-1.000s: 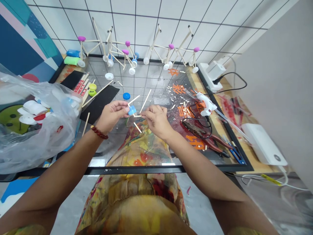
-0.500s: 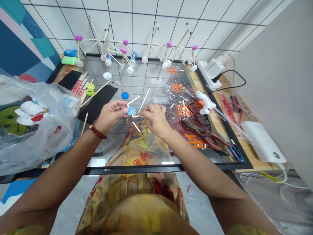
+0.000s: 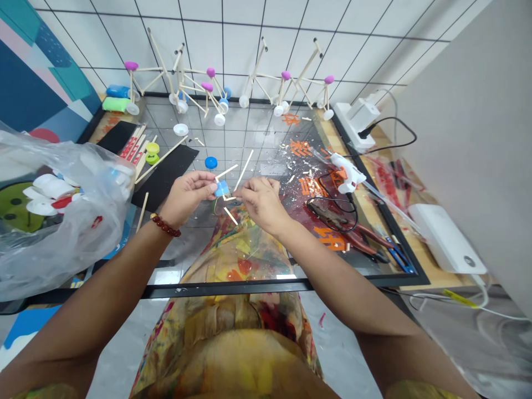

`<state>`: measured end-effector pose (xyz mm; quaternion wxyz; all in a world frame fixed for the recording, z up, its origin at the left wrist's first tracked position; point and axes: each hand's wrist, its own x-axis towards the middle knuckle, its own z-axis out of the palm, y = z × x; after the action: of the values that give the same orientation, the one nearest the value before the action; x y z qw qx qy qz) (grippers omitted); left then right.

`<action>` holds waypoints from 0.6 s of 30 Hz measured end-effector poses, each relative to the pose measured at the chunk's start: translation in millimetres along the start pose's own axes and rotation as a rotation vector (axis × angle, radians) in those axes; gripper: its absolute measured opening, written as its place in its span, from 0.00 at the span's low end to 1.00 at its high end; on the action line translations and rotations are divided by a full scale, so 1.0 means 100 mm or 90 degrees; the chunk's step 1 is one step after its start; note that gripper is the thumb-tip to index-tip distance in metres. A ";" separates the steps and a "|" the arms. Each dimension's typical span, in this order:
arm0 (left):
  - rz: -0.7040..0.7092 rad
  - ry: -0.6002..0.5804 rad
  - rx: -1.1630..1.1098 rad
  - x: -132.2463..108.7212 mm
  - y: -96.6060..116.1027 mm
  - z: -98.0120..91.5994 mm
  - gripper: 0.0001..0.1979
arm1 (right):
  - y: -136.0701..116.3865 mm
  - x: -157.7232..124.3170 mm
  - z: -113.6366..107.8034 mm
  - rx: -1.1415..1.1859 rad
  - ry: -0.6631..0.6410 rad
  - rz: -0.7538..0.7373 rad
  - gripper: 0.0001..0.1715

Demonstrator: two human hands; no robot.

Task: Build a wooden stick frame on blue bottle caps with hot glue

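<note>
My left hand (image 3: 186, 195) pinches a light-blue bottle cap (image 3: 221, 189) between thumb and fingers, above the glass tabletop. My right hand (image 3: 262, 204) is closed just to its right, its fingertips at the end of a short wooden stick (image 3: 229, 199) that touches the cap's lower edge. How the stick joins the cap is too small to tell. Close around lie a thin stick (image 3: 244, 170) and a short one (image 3: 230, 216); another stick (image 3: 227, 170) rises beside the cap. A darker blue cap (image 3: 211, 162) lies just beyond my left fingertips.
Stick models with caps and pink lumps (image 3: 206, 87) stand along the tiled wall. A plastic bag of caps (image 3: 54, 221) sits at left, beside black card (image 3: 166, 174). At right are a glue gun (image 3: 348, 173), pliers (image 3: 353, 235), a power strip (image 3: 353, 127), cables and wood scraps.
Both hands hold almost the same pose around the light-blue cap. The whole view has shifted very slightly; nothing is picked up or let go.
</note>
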<state>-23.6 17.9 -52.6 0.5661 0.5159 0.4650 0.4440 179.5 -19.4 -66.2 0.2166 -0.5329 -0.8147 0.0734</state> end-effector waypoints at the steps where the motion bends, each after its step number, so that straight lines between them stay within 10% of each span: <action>1: 0.000 -0.002 0.004 0.00 0.00 0.00 0.20 | 0.00 0.00 0.00 0.000 -0.001 0.000 0.15; 18: 0.029 -0.004 0.113 -0.01 0.03 0.01 0.19 | 0.02 0.00 0.01 0.052 -0.013 0.022 0.12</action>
<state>-22.6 16.5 -49.5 0.5095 0.5755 0.4890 0.4123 180.5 -18.4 -68.2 0.2287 -0.5370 -0.8037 0.1159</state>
